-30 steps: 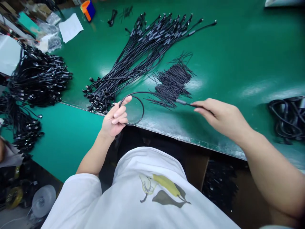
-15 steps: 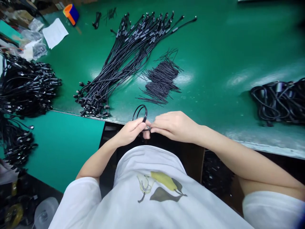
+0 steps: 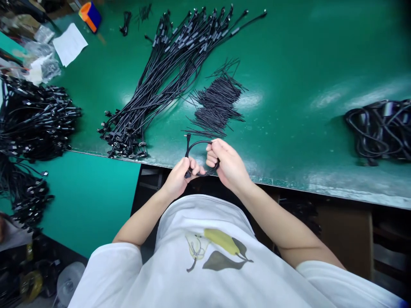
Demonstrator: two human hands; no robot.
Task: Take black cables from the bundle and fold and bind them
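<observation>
Between my hands, a black cable is bent into a loop at the table's front edge. My left hand pinches it on the left, where one connector end sticks up above the thumb and a dark end shows below. My right hand has its fingers curled round the right side of the loop. Just beyond the loop lies a heap of short black twist ties. Farther left, a long bundle of straight black cables with connectors at both ends rests on the green table.
Coiled black cables lie at the right of the green table. Piled cables crowd the left side. A white paper and an orange and blue tape roll lie at the back left.
My right hand has turned and now grips the loop's right side. The loop has opened wider toward the right, and a connector end now points up by my left hand.
</observation>
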